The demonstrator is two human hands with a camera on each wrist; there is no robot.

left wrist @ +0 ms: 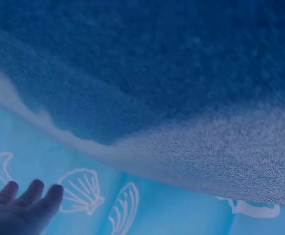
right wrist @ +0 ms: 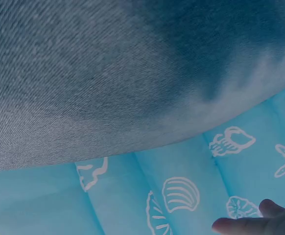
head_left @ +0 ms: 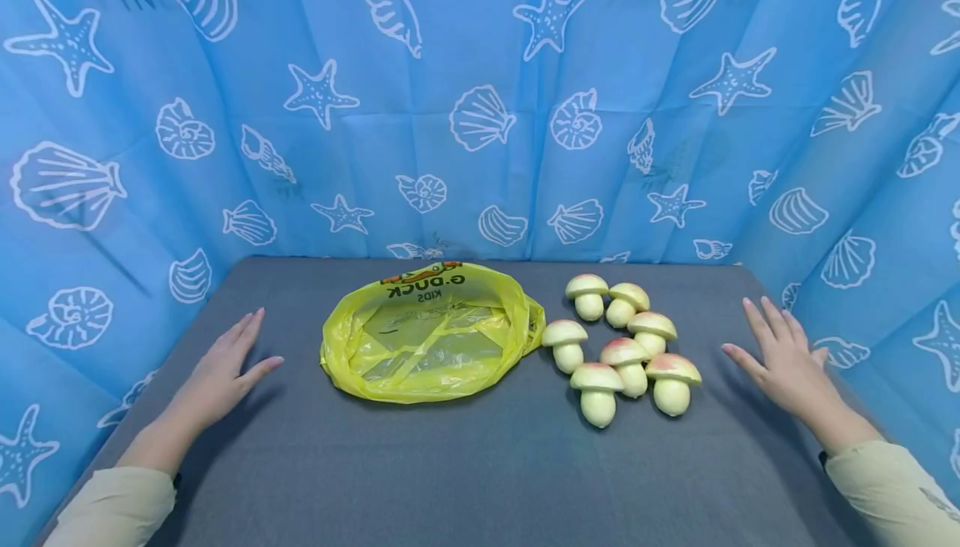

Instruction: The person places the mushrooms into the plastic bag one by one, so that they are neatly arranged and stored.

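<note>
A yellow plastic bag point(head_left: 427, 384) with printed lettering lies on the grey table, its mouth spread wide and facing up. To its right, several toy mushrooms point(head_left: 597, 377) with pale stems and pinkish-cream caps stand or lean in a loose cluster. My left hand point(head_left: 221, 372) is at the table's left side, fingers extended, apart from the bag. At the right side my right hand point(head_left: 787, 363) has its fingers spread, a short way from the nearest mushrooms. Neither hand holds anything. Only fingers point(left wrist: 49, 200) show in the left wrist view, and fingertips point(right wrist: 270, 208) in the right.
The grey cloth-covered table point(head_left: 450, 480) runs back to a blue curtain point(head_left: 480, 63) printed with white shells and starfish. That curtain also closes in the left and right sides. Twisted bag plastic point(head_left: 535, 326) reaches close to the leftmost mushroom.
</note>
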